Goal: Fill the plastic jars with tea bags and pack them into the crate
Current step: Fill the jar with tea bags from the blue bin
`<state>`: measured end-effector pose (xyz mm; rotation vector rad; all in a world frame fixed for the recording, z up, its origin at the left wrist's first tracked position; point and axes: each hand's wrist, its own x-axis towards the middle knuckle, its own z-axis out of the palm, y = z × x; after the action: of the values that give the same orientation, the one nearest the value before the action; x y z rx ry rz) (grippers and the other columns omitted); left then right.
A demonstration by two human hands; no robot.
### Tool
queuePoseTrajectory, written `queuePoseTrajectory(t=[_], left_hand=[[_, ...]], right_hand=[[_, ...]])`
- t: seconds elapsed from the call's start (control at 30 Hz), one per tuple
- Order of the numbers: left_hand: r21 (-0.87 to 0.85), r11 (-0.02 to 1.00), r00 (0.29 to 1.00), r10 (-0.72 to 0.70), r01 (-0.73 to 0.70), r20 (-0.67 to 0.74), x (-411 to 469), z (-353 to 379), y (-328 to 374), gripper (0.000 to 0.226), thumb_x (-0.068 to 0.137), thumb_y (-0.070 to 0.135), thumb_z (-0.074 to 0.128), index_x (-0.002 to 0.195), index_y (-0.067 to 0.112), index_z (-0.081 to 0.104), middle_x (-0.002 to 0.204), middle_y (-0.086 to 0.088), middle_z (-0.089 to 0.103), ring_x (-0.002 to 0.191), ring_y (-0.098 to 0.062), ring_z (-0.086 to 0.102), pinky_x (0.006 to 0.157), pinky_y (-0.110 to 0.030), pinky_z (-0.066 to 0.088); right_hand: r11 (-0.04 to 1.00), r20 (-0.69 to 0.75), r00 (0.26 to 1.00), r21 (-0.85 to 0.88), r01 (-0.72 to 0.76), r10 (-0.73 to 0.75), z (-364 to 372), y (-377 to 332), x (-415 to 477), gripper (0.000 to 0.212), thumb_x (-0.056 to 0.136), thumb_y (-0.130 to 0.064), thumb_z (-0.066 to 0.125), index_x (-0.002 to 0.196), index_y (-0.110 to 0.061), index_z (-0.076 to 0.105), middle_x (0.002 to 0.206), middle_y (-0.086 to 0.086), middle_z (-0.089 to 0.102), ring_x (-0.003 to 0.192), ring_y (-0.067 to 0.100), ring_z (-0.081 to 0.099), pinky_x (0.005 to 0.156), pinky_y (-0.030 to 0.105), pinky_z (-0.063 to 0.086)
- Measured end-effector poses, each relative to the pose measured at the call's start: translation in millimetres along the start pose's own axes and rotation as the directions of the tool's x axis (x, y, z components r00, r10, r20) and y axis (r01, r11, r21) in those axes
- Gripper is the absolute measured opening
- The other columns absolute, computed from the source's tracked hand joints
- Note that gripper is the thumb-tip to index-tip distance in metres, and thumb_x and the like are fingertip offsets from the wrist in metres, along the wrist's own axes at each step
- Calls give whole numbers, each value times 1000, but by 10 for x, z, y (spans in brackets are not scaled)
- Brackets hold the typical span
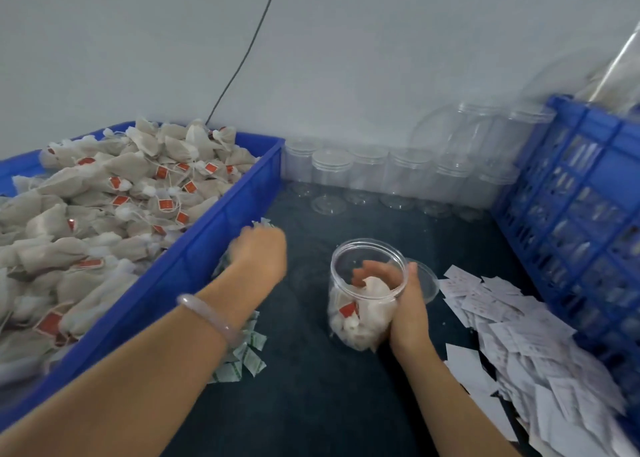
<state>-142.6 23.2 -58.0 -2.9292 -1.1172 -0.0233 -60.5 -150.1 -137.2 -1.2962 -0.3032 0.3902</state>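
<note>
A clear plastic jar stands tilted on the dark table, partly filled with white tea bags with red tags. My right hand wraps around its right side and holds it. My left hand, blurred, is beside the blue bin's wall over small green-and-white sachets, fingers curled on what looks like one sachet. The blue bin at left is heaped with tea bags. A blue crate stands at right.
A row of empty clear jars lines the wall at the back. A clear lid lies behind the held jar. White paper slips are piled along the crate. A black cable runs down the wall.
</note>
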Motion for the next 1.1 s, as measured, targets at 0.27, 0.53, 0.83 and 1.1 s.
queuePoseTrajectory(t=[0.27, 0.53, 0.83, 1.1], left_hand=[[25, 999, 995, -43, 45, -88, 166, 370, -255, 22, 93, 13, 52, 113, 9, 59, 119, -9, 51, 111, -27, 49, 80, -37, 48], [-30, 996, 992, -88, 86, -94, 271, 289, -290, 14, 89, 4, 54, 102, 7, 59, 97, -8, 53, 88, -25, 55, 69, -34, 46], [-274, 962, 958, -79, 0, -277, 191, 139, -300, 8, 88, 17, 56, 86, 10, 59, 82, -5, 60, 74, -22, 54, 60, -32, 43], [-839, 359, 908, 258, -408, -331, -303, -374, 188, 19, 77, 22, 77, 86, 33, 65, 79, 16, 72, 77, 4, 66, 71, -12, 52]], right_hand=[[998, 62, 998, -50, 35, -32, -15, 80, 65, 69, 102, -49, 15, 84, -22, 76, 94, 4, 75, 89, 15, 71, 79, 28, 47], [998, 96, 995, -58, 34, -29, -12, 68, 78, 65, 82, -65, 23, 84, -28, 77, 95, 2, 75, 91, 15, 71, 79, 26, 48], [996, 99, 994, -62, 59, -53, -23, 72, 76, 67, 95, -61, 21, 84, -27, 77, 94, 3, 75, 88, 13, 71, 73, 19, 51], [998, 91, 995, -29, 54, -51, -36, 63, 66, 68, 99, -51, 17, 91, -15, 74, 93, 6, 75, 85, 15, 71, 68, 16, 52]])
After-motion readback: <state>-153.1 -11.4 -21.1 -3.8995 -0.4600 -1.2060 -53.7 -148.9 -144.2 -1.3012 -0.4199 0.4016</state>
